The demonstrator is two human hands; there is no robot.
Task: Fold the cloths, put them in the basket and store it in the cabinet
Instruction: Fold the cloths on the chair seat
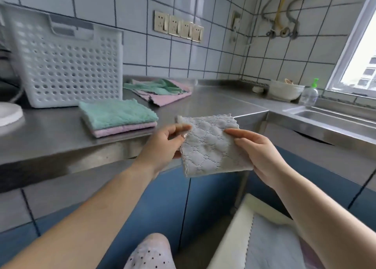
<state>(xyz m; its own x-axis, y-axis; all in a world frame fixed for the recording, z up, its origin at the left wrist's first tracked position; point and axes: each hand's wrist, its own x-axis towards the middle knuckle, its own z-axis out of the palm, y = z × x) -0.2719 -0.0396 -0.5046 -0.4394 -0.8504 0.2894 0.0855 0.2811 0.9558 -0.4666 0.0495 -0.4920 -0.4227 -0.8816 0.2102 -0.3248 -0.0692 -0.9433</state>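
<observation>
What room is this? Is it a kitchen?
Most likely a kitchen, yes: a steel counter runs into a sink, a soap pump bottle stands beside it, and the walls are tiled.

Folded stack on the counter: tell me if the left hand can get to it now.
Probably yes: the folded stack lies unobstructed near the left hand, though that hand first must release the grey cloth.

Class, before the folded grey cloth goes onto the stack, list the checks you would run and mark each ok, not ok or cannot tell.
1. Grey quilted cloth folded small: ok.
2. Left hand and right hand both pinch it: ok.
3. Folded green and pink stack tidy on the steel counter: ok.
4. Unfolded cloths remain behind: not ok.
5. White perforated basket within reach: ok.
6. Basket empty: cannot tell.
</observation>
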